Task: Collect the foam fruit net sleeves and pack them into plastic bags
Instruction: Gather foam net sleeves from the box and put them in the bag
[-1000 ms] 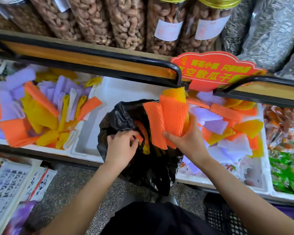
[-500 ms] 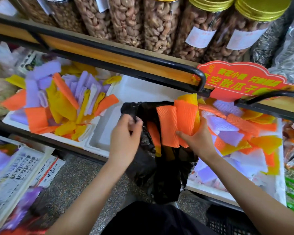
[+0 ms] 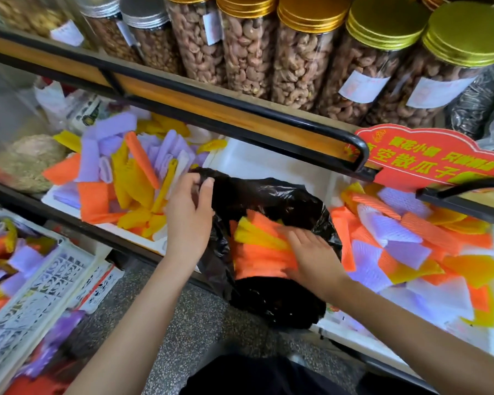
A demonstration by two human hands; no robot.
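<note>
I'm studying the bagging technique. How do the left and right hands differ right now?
The left hand pinches the rim of the black bag, fingers curled; the right hand lays its fingers across the orange and yellow sleeves. The left hand sits at the bag's upper edge; the right hand reaches inside its mouth. Both are bare and work on the same bag.

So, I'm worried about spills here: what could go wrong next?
1. The left hand pinches the bag at only one spot of its rim; if it slips, the mouth may sag shut.
2. The sleeves under the right hand sit at the mouth, not deep inside; some could tip onto the floor.
</note>
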